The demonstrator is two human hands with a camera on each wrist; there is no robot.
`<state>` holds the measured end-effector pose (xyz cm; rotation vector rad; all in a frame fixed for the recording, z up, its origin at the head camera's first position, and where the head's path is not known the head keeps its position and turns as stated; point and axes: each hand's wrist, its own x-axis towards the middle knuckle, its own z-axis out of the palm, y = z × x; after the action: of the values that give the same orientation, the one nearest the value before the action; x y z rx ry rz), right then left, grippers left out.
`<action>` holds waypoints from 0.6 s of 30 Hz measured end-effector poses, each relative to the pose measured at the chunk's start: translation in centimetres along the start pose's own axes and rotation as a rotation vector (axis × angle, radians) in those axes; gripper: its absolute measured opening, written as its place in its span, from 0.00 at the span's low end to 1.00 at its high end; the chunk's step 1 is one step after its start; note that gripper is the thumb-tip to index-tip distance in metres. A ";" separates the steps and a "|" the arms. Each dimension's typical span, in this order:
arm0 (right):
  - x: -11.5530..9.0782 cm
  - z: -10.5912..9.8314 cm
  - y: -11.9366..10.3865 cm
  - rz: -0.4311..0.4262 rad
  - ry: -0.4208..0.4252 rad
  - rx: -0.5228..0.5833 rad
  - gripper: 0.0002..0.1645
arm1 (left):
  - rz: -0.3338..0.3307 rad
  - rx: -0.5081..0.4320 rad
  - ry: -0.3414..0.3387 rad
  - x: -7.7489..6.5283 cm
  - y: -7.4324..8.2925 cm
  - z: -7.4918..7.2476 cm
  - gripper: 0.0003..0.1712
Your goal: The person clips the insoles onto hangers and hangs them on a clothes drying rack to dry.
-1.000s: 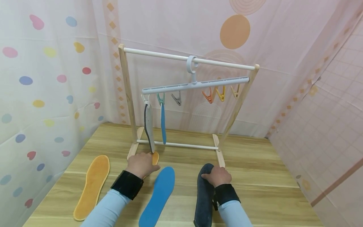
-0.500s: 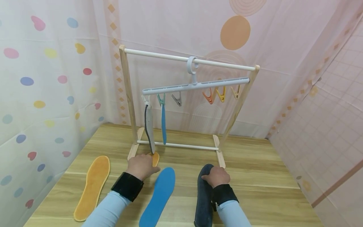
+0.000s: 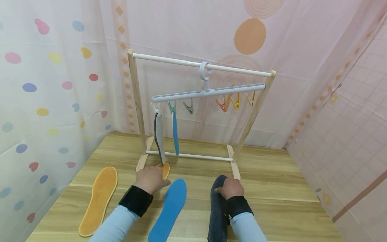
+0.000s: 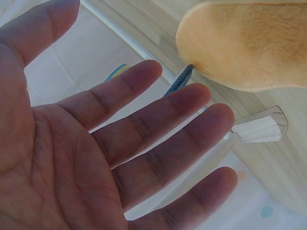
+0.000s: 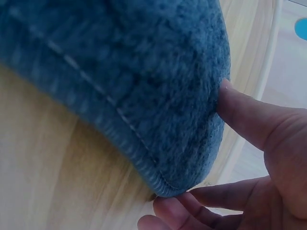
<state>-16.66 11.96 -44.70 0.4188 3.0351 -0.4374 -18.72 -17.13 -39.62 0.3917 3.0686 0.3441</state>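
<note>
My right hand (image 3: 232, 189) holds the tip of a dark blue fuzzy insole (image 3: 217, 215) on the wooden table. In the right wrist view the thumb touches one edge of this insole (image 5: 158, 96), with the fingers at its stitched tip. My left hand (image 3: 150, 178) hovers over a second orange insole (image 3: 165, 170), which it partly hides. The left wrist view shows its palm with fingers spread and nothing held, apart from the fuzzy orange insole (image 4: 244, 48). A blue insole (image 3: 169, 210) lies between my hands. Another orange insole (image 3: 98, 201) lies at the left.
Behind the hands stands a wooden rack (image 3: 135, 101) with white rods. From it hangs a tilted grey hanger (image 3: 187, 94). Its left clips hold a grey-white insole (image 3: 160, 137) and a blue one; a grey clip (image 3: 188, 107) and an orange clip (image 3: 222, 104) hang free. Patterned curtains surround the table.
</note>
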 end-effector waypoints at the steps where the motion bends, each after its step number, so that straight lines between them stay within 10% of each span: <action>1: 0.0 0.0 0.0 0.000 0.002 0.005 0.22 | 0.000 0.000 0.000 0.0 0.0 0.0 0.25; 18: 0.3 0.5 0.1 0.009 0.046 0.037 0.28 | 0.015 0.008 -0.001 -0.1 0.1 0.0 0.24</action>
<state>-16.97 12.00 -45.23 0.4501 3.0727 -0.4913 -18.60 -17.09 -39.65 0.4146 3.0688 0.3321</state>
